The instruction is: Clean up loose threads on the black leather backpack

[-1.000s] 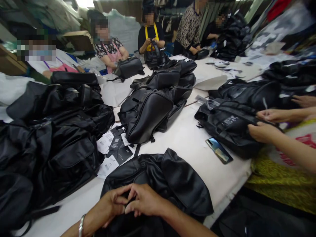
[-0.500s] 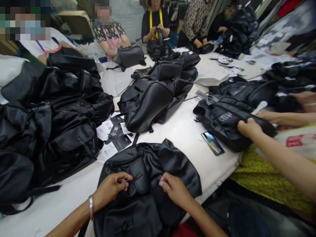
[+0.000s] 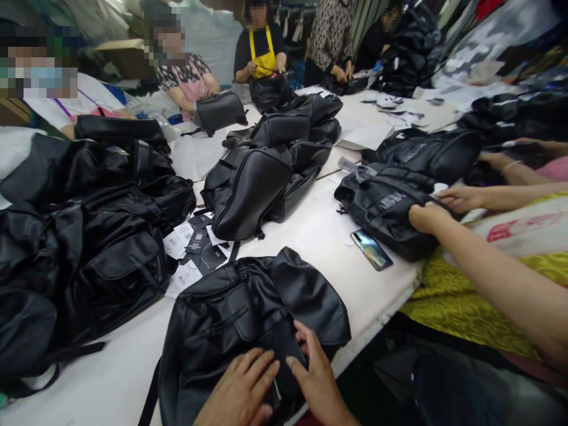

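A black leather backpack (image 3: 248, 307) lies flat on the white table (image 3: 328, 236) right in front of me. My left hand (image 3: 242, 390) rests on its lower front with the fingers stretched out and flat. My right hand (image 3: 315, 378) lies beside it on the bag's lower right part, fingers extended and thumb raised. Neither hand grips anything. The two hands are close together near the table's front edge.
A heap of black bags (image 3: 84, 236) fills the left side, another pile (image 3: 270, 165) sits mid-table. Paper hang tags (image 3: 195, 251) lie between them. A phone (image 3: 371, 249) lies by a co-worker's bag (image 3: 386, 204), which that person's hands hold. Several people work at the far end.
My hands left the bag's front pocket, where the fingers were pinched, and slid down toward me to lie flat on its lower part. The view dropped and shifted slightly.
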Demonstrator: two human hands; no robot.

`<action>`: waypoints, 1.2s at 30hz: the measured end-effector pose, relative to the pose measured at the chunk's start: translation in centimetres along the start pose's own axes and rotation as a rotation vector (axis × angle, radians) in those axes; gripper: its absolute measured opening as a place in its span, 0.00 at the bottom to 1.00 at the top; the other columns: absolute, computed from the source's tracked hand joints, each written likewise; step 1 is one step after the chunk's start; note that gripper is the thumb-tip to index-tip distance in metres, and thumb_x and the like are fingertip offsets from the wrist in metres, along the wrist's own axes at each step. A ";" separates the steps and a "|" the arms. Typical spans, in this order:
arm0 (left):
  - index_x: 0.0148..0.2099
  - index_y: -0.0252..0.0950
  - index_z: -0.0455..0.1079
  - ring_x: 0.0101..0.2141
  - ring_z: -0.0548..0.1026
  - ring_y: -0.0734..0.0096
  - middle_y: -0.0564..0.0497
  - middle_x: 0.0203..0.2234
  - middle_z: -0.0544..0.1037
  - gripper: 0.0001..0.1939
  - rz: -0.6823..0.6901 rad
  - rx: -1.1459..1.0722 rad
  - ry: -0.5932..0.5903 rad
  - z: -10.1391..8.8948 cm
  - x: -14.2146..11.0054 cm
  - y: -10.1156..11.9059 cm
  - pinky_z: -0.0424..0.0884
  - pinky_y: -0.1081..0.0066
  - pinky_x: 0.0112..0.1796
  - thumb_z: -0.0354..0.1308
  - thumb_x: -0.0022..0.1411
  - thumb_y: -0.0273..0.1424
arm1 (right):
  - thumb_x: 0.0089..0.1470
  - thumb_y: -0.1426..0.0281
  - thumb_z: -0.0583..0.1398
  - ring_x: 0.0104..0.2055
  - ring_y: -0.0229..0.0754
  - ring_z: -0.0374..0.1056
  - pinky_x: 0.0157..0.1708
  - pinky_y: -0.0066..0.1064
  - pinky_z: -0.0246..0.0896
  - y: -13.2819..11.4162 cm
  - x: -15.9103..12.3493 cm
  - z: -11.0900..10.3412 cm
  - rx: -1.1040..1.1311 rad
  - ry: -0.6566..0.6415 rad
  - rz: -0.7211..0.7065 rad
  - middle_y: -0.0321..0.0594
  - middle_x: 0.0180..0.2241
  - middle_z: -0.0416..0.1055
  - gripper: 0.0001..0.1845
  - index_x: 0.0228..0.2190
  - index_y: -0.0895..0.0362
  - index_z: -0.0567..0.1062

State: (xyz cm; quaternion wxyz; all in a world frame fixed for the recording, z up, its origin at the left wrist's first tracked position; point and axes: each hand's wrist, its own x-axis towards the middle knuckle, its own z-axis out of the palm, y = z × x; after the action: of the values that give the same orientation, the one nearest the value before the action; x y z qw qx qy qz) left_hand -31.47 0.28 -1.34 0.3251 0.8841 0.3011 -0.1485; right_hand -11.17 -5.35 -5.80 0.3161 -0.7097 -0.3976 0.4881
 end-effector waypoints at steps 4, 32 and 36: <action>0.65 0.44 0.54 0.57 0.60 0.45 0.46 0.59 0.66 0.33 -0.064 -0.068 -0.149 -2.9 1.7 1.1 0.59 0.44 0.57 0.60 0.59 0.32 | 0.49 0.76 0.54 0.50 0.43 0.62 0.53 0.38 0.59 -3.7 0.2 -2.2 0.042 -0.073 -0.120 0.39 0.48 0.64 0.30 0.54 0.48 0.63; 0.62 0.43 0.55 0.59 0.63 0.55 0.42 0.61 0.59 0.21 -0.630 -0.101 0.685 1.6 -6.0 -1.3 0.66 0.49 0.57 0.47 0.68 0.36 | 0.55 0.61 0.61 0.37 0.37 0.69 0.37 0.27 0.62 -0.6 6.3 -0.9 0.374 -0.949 0.298 0.36 0.35 0.73 0.14 0.39 0.57 0.72; 0.66 0.42 0.48 0.61 0.59 0.48 0.39 0.61 0.58 0.28 -0.723 -0.167 0.849 6.9 -7.8 -0.1 0.62 0.40 0.57 0.47 0.66 0.38 | 0.46 0.57 0.69 0.44 0.43 0.71 0.49 0.37 0.63 0.1 4.5 0.8 0.814 -1.078 0.617 0.44 0.41 0.74 0.27 0.43 0.59 0.72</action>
State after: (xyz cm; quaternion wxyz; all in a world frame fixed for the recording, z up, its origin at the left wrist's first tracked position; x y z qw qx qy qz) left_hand -38.04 -7.66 -2.99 0.1729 0.6782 0.6999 0.1427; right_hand -10.94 -1.38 -8.13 0.1636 -0.2781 -0.0678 0.9441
